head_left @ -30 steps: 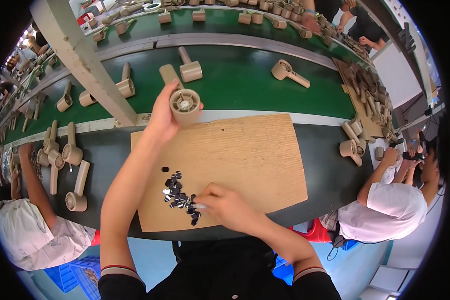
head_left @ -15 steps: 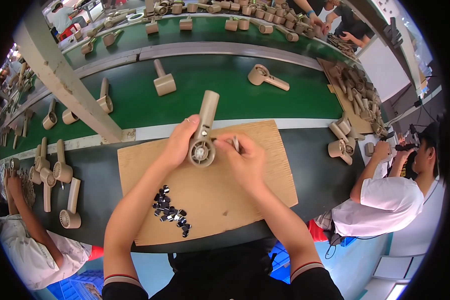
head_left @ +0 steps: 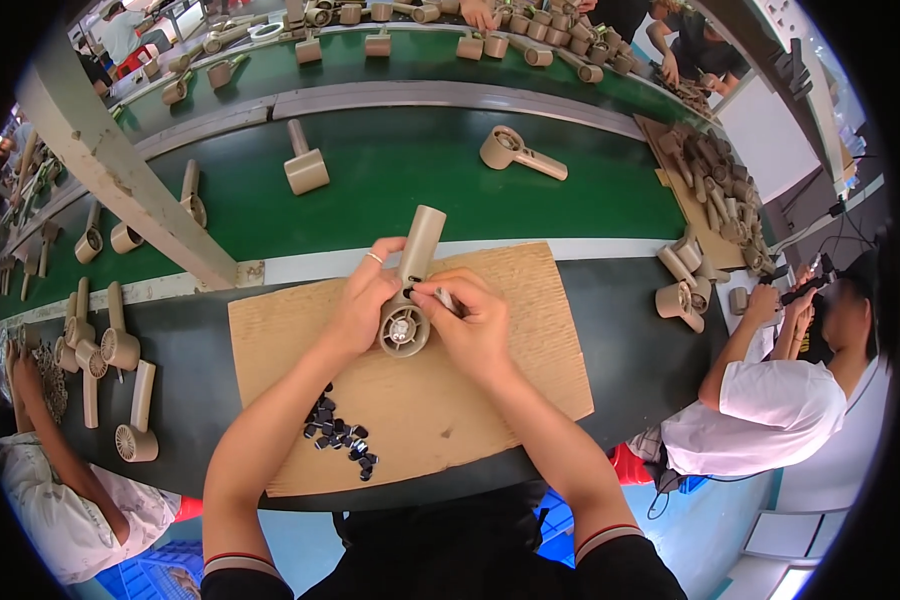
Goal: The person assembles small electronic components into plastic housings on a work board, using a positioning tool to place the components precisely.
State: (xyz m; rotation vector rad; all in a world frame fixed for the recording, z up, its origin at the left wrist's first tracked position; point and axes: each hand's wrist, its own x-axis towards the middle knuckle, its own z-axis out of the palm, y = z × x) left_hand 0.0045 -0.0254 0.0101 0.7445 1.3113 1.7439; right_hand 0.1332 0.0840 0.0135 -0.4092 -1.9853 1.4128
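Over the cardboard, my left hand (head_left: 362, 305) is closed round a tan handheld fan (head_left: 425, 240), whose handle points away from me and whose round head (head_left: 402, 333) faces up with a pale hub inside. My right hand (head_left: 475, 325) is closed, its thumb and finger pinching at the fan's neck, where a small black piece (head_left: 407, 293) shows at the fingertips. A slim light-coloured tool (head_left: 446, 299) sticks out between the fingers of that hand; its kind cannot be made out. Several small black pieces (head_left: 336, 432) lie loose near my left forearm.
A cardboard sheet (head_left: 510, 400) covers the bench before me. More fans stand on the left (head_left: 135, 440) and right (head_left: 675, 298). Beyond runs a green conveyor belt (head_left: 400, 180) carrying fans; a metal post (head_left: 120, 170) rises at left. Co-workers sit on both sides.
My right fingertips have moved left onto the fan's neck, where a dark piece now shows. The fan has come slightly nearer me. Fans on the near belt have shifted left.
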